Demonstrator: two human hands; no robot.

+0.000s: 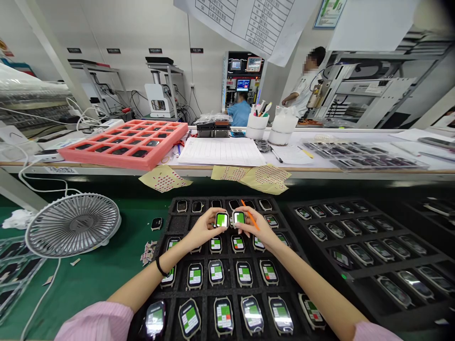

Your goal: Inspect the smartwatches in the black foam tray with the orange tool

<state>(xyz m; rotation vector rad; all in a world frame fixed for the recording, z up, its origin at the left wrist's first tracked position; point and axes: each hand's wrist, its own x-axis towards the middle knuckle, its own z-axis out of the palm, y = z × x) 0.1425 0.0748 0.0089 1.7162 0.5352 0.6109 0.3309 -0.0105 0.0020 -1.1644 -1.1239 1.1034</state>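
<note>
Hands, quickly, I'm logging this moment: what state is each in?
Left hand: closed, holding a lit watch.
Right hand: closed, holding another watch and an orange stick.

One square-faced smartwatch with rounded corners (222,219) is raised above the upper middle of a black compartmented tray (206,310), its lit screen green and white and facing the viewer. Just right of it over the tray, a matching pale-cased watch (239,217) shows green and white too, while a slim orange pen (250,216) slants down rightward beside it.
</note>
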